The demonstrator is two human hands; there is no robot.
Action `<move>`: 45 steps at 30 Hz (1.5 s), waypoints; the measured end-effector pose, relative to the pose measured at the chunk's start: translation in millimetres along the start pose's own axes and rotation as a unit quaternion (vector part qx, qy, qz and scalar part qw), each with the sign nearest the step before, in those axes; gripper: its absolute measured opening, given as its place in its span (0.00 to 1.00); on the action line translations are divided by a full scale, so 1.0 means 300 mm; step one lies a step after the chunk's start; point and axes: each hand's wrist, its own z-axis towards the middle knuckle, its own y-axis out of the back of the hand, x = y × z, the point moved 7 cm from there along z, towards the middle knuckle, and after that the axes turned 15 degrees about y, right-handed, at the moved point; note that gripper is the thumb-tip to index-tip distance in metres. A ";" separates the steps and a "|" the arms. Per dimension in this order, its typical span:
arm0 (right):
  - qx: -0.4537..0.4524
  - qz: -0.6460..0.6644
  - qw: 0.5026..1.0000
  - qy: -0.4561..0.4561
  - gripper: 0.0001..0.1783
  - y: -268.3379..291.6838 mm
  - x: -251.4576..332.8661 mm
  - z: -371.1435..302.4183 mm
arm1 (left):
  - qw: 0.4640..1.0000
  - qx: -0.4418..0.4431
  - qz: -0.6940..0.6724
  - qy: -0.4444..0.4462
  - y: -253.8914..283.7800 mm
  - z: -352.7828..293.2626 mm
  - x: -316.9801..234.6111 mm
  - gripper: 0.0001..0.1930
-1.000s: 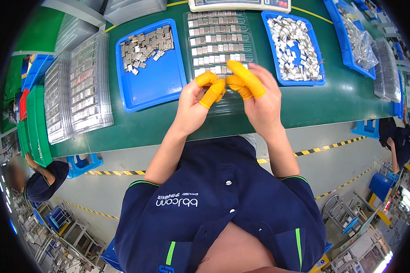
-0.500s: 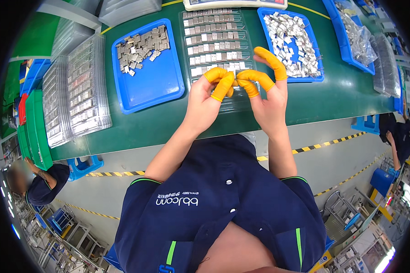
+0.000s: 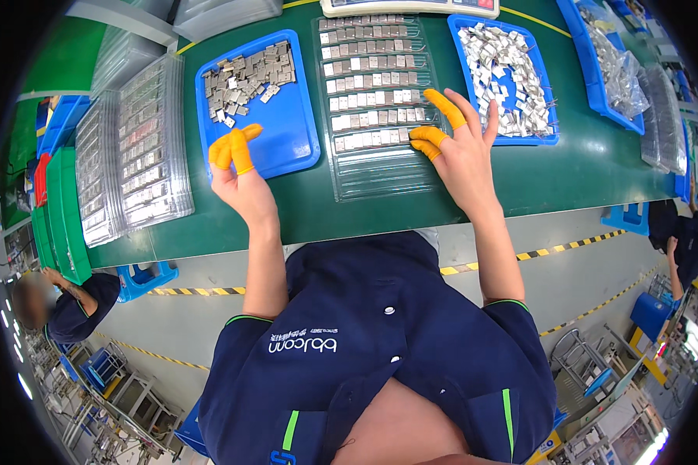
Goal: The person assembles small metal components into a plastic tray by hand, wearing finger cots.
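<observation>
Yellow finger covers sit on several fingers of both hands. My left hand (image 3: 243, 182) is over the near left edge of the left blue tray (image 3: 279, 147), its fingers bent and somewhat apart; I see nothing in them. Small silver metal plug shells (image 3: 248, 81) are heaped at that tray's far end. My right hand (image 3: 465, 159) pinches thumb and forefinger at the right end of the nearest row in a clear plastic blister tray (image 3: 380, 182), on a small USB plug mostly hidden by the fingertips. Rows of such plugs (image 3: 364, 140) fill the blister tray.
A second blue tray (image 3: 547, 140) holds white pieces with thin metal ends (image 3: 512, 70). Stacked filled blister trays (image 3: 147, 155) stand on the left of the green table (image 3: 310, 229). A blue bin with bagged parts (image 3: 616, 85) is at right. Other people are at both sides.
My hands have parted from a shared pinch above the blister tray. The left has moved left to the blue tray; the right has come down at the nearest row's right end.
</observation>
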 end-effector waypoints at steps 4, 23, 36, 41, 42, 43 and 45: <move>-0.044 0.018 0.998 -0.027 0.10 0.059 -0.062 0.007 | 0.964 -0.009 0.253 -0.078 0.018 0.066 -0.011 0.07; -0.065 0.001 0.940 -0.336 0.11 0.081 -0.380 -0.111 | 0.824 0.100 0.523 -0.191 -0.174 0.186 -0.014 0.11; -0.215 0.128 0.896 -0.368 0.16 0.105 -0.389 -0.144 | 0.720 0.182 0.613 -0.271 -0.241 0.155 -0.039 0.05; -0.261 0.200 0.880 -0.343 0.16 0.105 -0.339 -0.119 | 0.804 0.151 0.546 -0.181 -0.168 0.176 -0.055 0.09; -0.274 0.230 0.875 -0.327 0.15 0.109 -0.324 -0.107 | 0.826 0.137 0.535 -0.110 -0.140 0.190 -0.049 0.11; -0.274 0.230 0.875 -0.327 0.15 0.103 -0.329 -0.113 | 0.826 0.138 0.536 -0.109 -0.133 0.187 -0.049 0.11; -0.256 0.189 0.906 -0.280 0.15 0.102 -0.322 -0.099 | 0.930 0.136 0.339 0.046 -0.078 0.208 -0.025 0.12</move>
